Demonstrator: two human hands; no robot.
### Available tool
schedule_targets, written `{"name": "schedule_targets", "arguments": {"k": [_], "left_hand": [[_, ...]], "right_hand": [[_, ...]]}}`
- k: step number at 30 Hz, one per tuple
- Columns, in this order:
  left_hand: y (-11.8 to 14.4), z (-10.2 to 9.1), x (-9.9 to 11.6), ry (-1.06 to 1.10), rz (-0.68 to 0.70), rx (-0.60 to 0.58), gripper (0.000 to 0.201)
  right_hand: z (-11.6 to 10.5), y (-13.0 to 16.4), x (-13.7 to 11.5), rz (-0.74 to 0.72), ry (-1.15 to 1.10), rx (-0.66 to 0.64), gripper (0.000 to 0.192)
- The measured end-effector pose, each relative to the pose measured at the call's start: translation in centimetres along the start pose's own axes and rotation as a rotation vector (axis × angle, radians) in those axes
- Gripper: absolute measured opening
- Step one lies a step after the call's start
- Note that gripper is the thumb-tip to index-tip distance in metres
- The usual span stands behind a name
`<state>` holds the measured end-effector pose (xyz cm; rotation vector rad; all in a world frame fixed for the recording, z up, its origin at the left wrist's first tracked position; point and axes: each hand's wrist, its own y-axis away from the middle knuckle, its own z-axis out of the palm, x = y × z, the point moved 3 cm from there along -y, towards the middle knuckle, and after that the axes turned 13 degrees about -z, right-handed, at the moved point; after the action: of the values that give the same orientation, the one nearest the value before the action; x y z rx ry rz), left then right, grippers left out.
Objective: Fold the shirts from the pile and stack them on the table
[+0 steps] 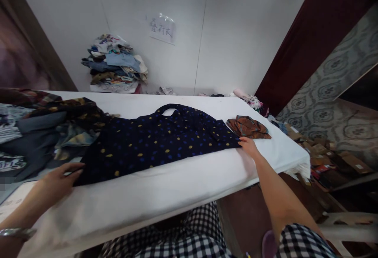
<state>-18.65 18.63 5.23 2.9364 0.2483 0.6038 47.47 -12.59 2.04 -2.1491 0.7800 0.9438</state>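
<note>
A dark navy shirt (165, 136) with yellow and blue spots lies stretched lengthwise across the white table. Along its far edge, part of the cloth curves into a loop with white showing through. My left hand (59, 183) is closed on the shirt's near left corner, fingers pressed together. At the shirt's other end, the fingers of my right hand (248, 146) pinch its right corner. Just beyond that hand rests a crumpled brown patterned garment (249, 127), apart from my fingers.
Loose clothes (38, 132) heap up on the left of the white-covered table (183, 179). A tall stack of clothes (116, 63) stands against the wall, near a handwritten paper sign (162, 28). More garments (255, 102) lie at the far right corner; cardboard boxes (351, 161) sit beyond.
</note>
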Motion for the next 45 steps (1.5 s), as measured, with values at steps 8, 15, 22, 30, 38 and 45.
{"name": "schedule_targets", "arguments": {"k": [8, 15, 22, 30, 38, 45], "left_hand": [[2.1, -1.0, 3.2, -0.008, -0.095, -0.012, 0.073], [2.0, -0.2, 3.3, -0.202, 0.081, -0.005, 0.048], [2.4, -0.7, 6.7, -0.092, 0.195, 0.16, 0.053], [0.6, 3.5, 14.5, -0.306, 0.537, 0.022, 0.03], [1.4, 2.9, 14.4, -0.392, 0.463, 0.198, 0.032], [3.4, 5.8, 14.1, -0.2, 0.665, 0.215, 0.049]], "right_hand": [[0.9, 0.7, 0.4, -0.032, -0.013, 0.002, 0.049], [0.1, 1.3, 1.6, -0.031, 0.204, 0.04, 0.043], [0.8, 2.4, 1.6, -0.022, 0.257, 0.159, 0.061], [1.0, 2.8, 0.7, -0.05, 0.238, 0.145, 0.065], [1.2, 3.1, 0.5, -0.085, 0.282, 0.151, 0.057], [1.4, 3.1, 0.6, -0.068, 0.235, 0.171, 0.055]]}}
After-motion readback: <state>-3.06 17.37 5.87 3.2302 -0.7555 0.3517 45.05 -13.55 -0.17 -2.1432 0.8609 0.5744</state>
